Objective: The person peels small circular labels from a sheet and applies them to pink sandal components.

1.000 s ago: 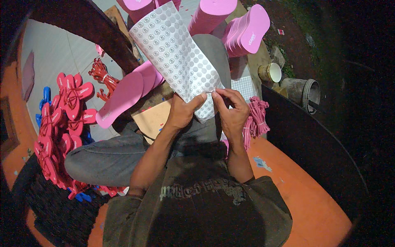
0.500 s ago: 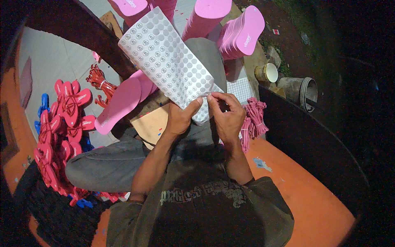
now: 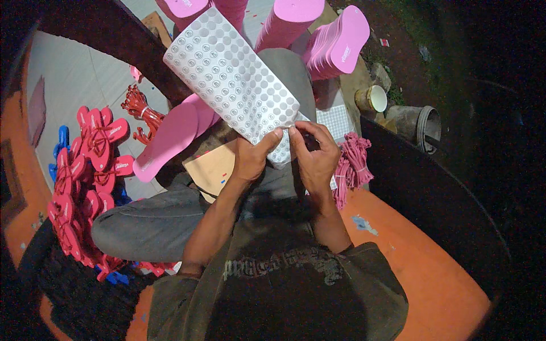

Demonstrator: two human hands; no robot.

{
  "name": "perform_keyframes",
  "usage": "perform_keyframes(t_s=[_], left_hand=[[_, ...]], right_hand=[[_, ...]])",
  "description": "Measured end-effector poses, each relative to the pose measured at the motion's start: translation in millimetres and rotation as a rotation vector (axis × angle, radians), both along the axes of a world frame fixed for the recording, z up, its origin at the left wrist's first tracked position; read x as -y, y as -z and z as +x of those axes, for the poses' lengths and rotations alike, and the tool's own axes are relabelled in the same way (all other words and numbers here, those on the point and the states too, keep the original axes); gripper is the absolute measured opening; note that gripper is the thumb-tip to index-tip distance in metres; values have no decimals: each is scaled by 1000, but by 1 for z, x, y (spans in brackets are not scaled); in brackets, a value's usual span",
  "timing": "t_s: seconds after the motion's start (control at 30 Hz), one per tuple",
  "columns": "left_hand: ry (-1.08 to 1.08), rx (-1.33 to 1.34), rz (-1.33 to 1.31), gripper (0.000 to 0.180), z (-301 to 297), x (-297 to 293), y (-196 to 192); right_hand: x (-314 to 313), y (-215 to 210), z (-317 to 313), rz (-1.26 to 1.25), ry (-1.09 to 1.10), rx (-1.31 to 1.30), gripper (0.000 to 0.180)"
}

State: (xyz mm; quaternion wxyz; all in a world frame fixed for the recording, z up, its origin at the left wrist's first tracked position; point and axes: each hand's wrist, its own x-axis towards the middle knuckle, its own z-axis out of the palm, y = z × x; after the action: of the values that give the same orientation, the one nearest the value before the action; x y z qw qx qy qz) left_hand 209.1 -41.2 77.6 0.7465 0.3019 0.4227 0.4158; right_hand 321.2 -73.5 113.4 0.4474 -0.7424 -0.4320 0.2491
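Note:
A long white sheet of round stickers (image 3: 227, 74) tilts up over my lap, its near end folded or curled under. My left hand (image 3: 253, 156) grips the near edge, thumb on top and fingers hidden beneath. With thumb and forefinger my right hand (image 3: 315, 156) pinches the edge at the near right corner, close to the left thumb; whether a single sticker is between those fingertips is too small to tell. Left of the sheet lie a few pink flip-flop soles (image 3: 170, 139). A tan board (image 3: 211, 167) lies under the left wrist, with small red and blue bits on it.
Stacks of pink soles (image 3: 341, 42) stand at the far side. Red flip-flops (image 3: 71, 227) pile up on the left, near a bundle of red straps (image 3: 145, 113). Pink straps (image 3: 355, 162) and another sticker sheet (image 3: 335, 122) lie right. Buckets (image 3: 427, 131) sit beyond.
The view has shifted slightly. Both hands keep hold of the sticker sheet in nearly the same place, and the right fingertips have moved only a little along its edge.

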Motion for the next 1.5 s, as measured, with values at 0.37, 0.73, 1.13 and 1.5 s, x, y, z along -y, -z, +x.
perform_keyframes(t_s=[0.37, 0.73, 1.13, 1.5], left_hand=[[-83, 35, -16, 38, 2, 1, 4], [-140, 50, -55, 40, 1, 7, 7], [-168, 177, -65, 40, 11, 11, 4], [-226, 119, -40, 39, 8, 8, 6]], right_hand=[[0, 9, -4, -19, 37, -107, 12], [1, 3, -11, -10, 29, -30, 16], [1, 13, -4, 166, 54, 28, 14], [-3, 13, -11, 62, -6, -26, 19]])
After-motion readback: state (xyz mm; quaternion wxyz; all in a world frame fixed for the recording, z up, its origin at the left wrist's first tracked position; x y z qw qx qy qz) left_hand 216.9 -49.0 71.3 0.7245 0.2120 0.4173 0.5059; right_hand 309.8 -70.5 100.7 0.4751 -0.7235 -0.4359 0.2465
